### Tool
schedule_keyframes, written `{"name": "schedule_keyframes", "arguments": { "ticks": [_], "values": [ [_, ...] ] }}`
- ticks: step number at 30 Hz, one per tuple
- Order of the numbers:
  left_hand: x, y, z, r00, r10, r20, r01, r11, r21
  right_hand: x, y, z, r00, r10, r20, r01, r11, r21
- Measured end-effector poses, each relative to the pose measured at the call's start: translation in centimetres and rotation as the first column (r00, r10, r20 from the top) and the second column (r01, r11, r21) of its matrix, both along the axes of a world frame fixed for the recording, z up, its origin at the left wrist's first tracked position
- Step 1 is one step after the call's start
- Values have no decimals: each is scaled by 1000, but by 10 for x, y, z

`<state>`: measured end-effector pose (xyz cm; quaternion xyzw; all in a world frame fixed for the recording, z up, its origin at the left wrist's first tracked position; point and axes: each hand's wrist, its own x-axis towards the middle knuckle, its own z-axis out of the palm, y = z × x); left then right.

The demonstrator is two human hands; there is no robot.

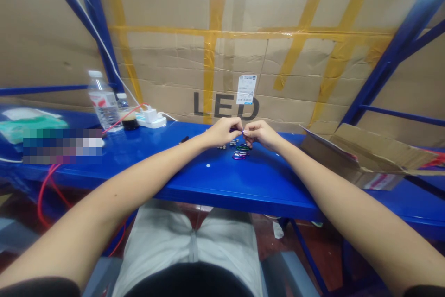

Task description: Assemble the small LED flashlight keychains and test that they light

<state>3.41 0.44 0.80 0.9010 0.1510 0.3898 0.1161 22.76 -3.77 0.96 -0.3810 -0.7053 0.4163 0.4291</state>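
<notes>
Centre of the frame: the bare left hand [223, 131] and bare right hand [262, 135] meet above a glossy blue metal tabletop [194, 181], the thumb and forefinger of each pinched together on a small bluish-purple piece [243, 132], too little exposed to identify. Just below lie slender oval metal loops [240, 153] in green, silver and purple, grouped closely; small pale metallic bits [221, 147] are scattered near them, towards the upper left. Handling appears under way: one piece is between the fingers, while loops and bits rest unheld. Whether any is finished cannot be told. Right of frame: an open brown cardboard box [337, 160].
</notes>
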Motion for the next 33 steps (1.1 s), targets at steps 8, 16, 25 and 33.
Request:
{"name": "schedule_keyframes", "arguments": {
  "ticks": [8, 16, 25, 33],
  "values": [
    [1, 0, 1, 999, -27, 21, 25, 997, 74, 0, -1, 1, 999, -11, -38, 8, 998, -64],
    [1, -10, 4, 996, -12, -83, 27, 983, 181, 5, -1, 1, 994, 83, -71, -94, 979, -181],
    [2, -10, 0, 986, 138, -93, -106, 952, 286, 6, 3, 6, 986, 109, -125, -131, 974, -183],
    [4, -6, -1, 943, 271, -194, -219, 943, 251, 6, 7, 3, 998, 41, -46, -45, 995, -90]
  ]
}}
